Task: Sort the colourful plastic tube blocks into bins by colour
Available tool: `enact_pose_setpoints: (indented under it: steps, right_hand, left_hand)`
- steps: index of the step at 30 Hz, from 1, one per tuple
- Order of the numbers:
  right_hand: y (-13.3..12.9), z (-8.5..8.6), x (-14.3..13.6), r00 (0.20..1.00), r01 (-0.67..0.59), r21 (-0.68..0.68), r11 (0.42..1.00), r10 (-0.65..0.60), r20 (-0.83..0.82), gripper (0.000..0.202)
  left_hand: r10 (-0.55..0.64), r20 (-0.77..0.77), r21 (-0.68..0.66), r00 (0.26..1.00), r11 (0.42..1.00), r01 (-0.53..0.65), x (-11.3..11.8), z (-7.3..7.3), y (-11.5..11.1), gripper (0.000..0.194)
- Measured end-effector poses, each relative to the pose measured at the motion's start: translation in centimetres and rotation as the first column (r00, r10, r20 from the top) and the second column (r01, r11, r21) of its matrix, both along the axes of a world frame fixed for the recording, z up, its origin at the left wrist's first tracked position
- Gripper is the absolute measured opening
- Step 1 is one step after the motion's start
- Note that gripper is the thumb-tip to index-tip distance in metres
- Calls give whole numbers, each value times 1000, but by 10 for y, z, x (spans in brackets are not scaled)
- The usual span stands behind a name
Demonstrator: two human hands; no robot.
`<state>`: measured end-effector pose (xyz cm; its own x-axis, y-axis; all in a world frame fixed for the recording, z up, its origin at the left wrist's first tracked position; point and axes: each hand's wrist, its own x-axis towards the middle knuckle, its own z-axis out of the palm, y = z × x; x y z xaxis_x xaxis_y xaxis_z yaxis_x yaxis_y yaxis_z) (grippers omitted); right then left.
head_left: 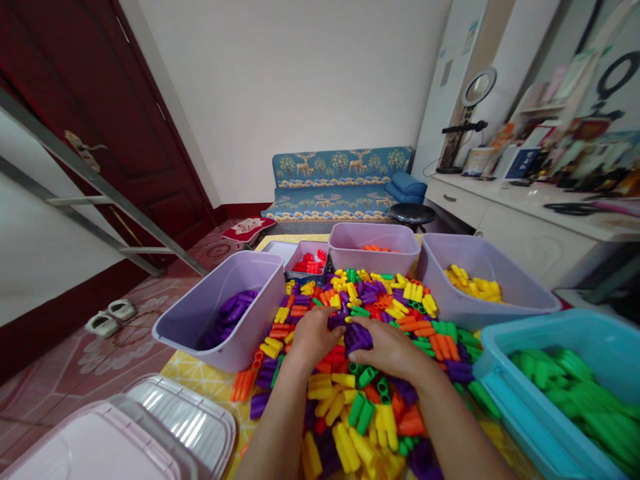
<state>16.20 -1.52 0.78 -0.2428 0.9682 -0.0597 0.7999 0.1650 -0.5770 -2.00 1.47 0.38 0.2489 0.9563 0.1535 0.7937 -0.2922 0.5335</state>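
Both hands reach into a pile of coloured plastic tube pieces on a table. My left hand [314, 339] is over the middle of the pile, its thumb and index finger apart, with purple showing in the gap; its other fingertips are hidden. Close by on the right, my right hand [385, 343] curls its thumb and fingers around purple tube pieces [358, 338]. Yellow tube pieces [345, 447], green tube pieces [361, 412] and orange tube pieces [444, 347] lie mixed around both hands and forearms.
Around the pile stand a lilac bin of purple pieces [175, 327], a small box of red pieces [296, 255], lilac bins of orange [334, 250] and yellow pieces [520, 297], and a turquoise bin of green pieces [505, 387]. Lids [100, 440] lie at front left.
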Motion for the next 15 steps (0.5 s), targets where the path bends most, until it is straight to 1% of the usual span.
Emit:
enact_pose_setpoints:
  steps: [3,5,9,12,15]
  right_hand:
    - [3,-6,-4,995,48,-1,999,-48,-82,69]
    - [6,-10,-5,984,75,19,997,-70,-166,66]
    - [12,-18,-6,934,81,80,993,-48,-353,62]
    - [15,-18,-6,881,90,69,994,-47,-471,64]
    - [16,-12,-5,823,118,40,992,-75,-563,63]
  left_hand:
    - [-43,27,24,999,999,43,3,-3,2,44]
    - [-99,103,1,990,995,99,4,-4,3,48]
    - [-185,272,-32,944,979,201,9,-5,5,52]
    - [-177,432,-27,884,978,209,12,-6,6,50]
    - [-145,619,-42,772,975,217,15,-8,8,46]
